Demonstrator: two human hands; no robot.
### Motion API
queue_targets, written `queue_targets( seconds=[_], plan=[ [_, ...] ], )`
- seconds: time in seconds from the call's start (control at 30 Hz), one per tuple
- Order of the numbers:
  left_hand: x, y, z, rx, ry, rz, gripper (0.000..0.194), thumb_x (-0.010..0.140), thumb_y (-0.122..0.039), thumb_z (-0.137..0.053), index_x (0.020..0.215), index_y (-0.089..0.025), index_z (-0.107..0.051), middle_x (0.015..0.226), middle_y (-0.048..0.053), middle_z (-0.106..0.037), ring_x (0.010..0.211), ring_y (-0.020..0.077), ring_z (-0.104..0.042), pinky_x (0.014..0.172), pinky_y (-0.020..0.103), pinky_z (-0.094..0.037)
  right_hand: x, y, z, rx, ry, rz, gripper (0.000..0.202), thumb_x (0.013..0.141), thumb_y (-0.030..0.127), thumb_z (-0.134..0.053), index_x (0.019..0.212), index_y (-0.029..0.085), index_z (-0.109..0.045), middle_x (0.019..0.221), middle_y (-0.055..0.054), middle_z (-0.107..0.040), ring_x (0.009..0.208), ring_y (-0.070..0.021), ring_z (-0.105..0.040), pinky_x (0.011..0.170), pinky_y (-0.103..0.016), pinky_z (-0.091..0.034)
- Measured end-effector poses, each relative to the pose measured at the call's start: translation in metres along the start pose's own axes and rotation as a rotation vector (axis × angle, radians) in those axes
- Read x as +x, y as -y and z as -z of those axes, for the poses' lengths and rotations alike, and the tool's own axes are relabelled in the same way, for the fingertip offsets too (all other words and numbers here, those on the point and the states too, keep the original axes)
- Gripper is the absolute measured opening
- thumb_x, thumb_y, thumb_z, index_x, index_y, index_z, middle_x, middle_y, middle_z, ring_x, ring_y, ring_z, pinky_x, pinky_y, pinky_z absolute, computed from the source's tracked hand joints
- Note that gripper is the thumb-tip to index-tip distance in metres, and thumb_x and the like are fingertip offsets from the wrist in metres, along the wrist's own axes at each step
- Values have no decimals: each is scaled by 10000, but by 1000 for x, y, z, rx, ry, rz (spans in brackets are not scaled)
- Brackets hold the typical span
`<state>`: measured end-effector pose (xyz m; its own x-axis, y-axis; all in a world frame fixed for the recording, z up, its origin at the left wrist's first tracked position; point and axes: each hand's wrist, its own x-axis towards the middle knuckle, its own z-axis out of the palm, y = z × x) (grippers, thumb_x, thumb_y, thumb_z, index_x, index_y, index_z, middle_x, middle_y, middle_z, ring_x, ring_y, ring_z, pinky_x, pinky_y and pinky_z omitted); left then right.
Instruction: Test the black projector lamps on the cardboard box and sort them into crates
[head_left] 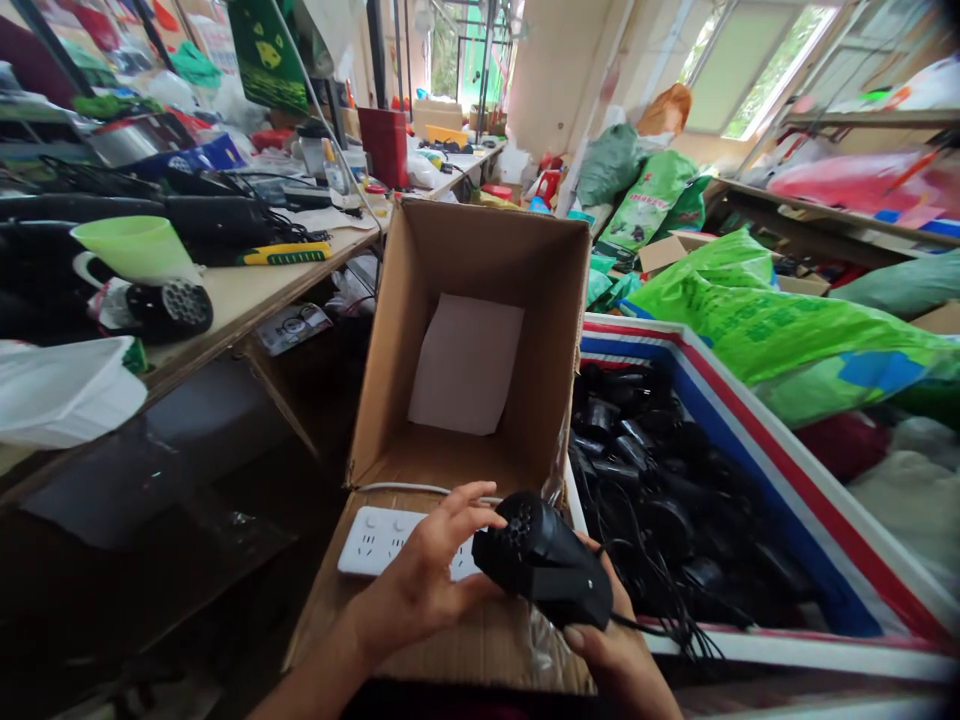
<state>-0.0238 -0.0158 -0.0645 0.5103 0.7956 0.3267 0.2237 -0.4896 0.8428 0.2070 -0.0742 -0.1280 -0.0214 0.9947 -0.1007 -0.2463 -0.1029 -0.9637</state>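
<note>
A black corded appliance with a honeycomb grille (551, 560), hair-dryer-like in look, is held tilted above the cardboard in front of me. My right hand (619, 645) grips its near right end, thumb on top, other fingers partly hidden behind it. My left hand (424, 560) has its fingers spread beside the grille end; the fingertips come close to it, and whether they touch I cannot tell. Under the left hand lies a white power strip (367, 540), partly covered. Beyond both hands stands a cardboard box (469, 250), its opening facing me, with a pale sheet (466, 365) inside.
At right, a striped bin (750, 420) holds many black appliances and cords (660, 490). A workbench (225, 300) on the left carries a green cup (135, 248), a yellow-black cutter (289, 253) and a white tray (67, 395). Green sacks (795, 310) lie beyond the bin.
</note>
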Motion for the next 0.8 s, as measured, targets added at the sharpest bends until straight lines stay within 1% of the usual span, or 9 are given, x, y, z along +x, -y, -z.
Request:
queue_targets(
  seconds=[0.07,0.17,0.23,0.3,0.47,0.53,0.6,0.7,0.8],
  plan=[
    [-1,3,-2,-23,13,44,390,782,-309,-697,1122,-251,-518,1344,104,-456,1245,255,-431,1020,408,-390,0,-6,-2,28,-23,-9,817,512,465,-827,1212,294,-442,1164,-59,-607,1059,-304,-558,887,-414,-440],
    [0,4,-6,-74,28,93,768,658,-548,-736,1285,-252,-406,1427,141,-356,1320,309,-322,1063,459,-327,-1,-12,-2,25,-18,-23,837,498,461,-832,1216,290,-436,1181,-62,-599,1089,-313,-540,909,-421,-425],
    [-1,5,-13,-97,60,75,912,648,-688,-627,1377,-254,-291,1482,148,-259,1356,324,-247,1088,474,-275,-5,-9,-3,4,-11,-51,828,516,450,-827,1223,291,-426,1174,-59,-599,1089,-307,-542,908,-412,-423],
    [-5,5,-24,-64,66,11,849,738,-728,-466,1409,-256,-244,1493,138,-241,1353,322,-251,1095,466,-246,-11,-1,-5,8,19,-86,810,534,445,-822,1218,290,-417,1156,-59,-605,1060,-295,-559,892,-401,-430],
    [-15,4,-48,-34,-154,-133,534,898,-602,-278,1279,-251,-407,1271,103,-466,1164,273,-452,985,381,-341,-30,18,-15,45,61,-96,886,429,439,-864,1181,258,-433,1129,-84,-611,981,-287,-598,856,-390,-454],
    [-12,1,-54,-92,-104,-130,476,909,-577,-278,1240,-266,-421,1230,86,-472,1135,262,-460,968,373,-354,-39,24,-10,44,22,-104,907,407,431,-876,1186,266,-441,1159,-82,-601,1022,-291,-585,865,-381,-453],
    [-9,-3,-62,-173,32,-89,492,903,-591,-281,1266,-278,-391,1269,87,-447,1170,274,-436,989,396,-346,-54,35,8,8,-65,-98,895,411,462,-872,1186,282,-462,1191,-71,-592,1060,-295,-571,875,-376,-454],
    [-10,-2,-74,-313,191,51,640,861,-658,-307,1376,-280,-265,1422,101,-321,1303,317,-301,1076,467,-254,-96,66,62,-234,-284,-122,885,422,536,-832,1197,275,-494,1121,-73,-640,982,-320,-609,808,-390,-491],
    [-11,7,-80,-409,188,229,695,845,-664,-354,1401,-266,-234,1461,112,-280,1324,333,-270,1095,501,-217,-153,95,129,-674,-721,-207,667,544,484,-781,1135,267,-562,995,-75,-694,887,-340,-651,727,-416,-522]
  ],
)
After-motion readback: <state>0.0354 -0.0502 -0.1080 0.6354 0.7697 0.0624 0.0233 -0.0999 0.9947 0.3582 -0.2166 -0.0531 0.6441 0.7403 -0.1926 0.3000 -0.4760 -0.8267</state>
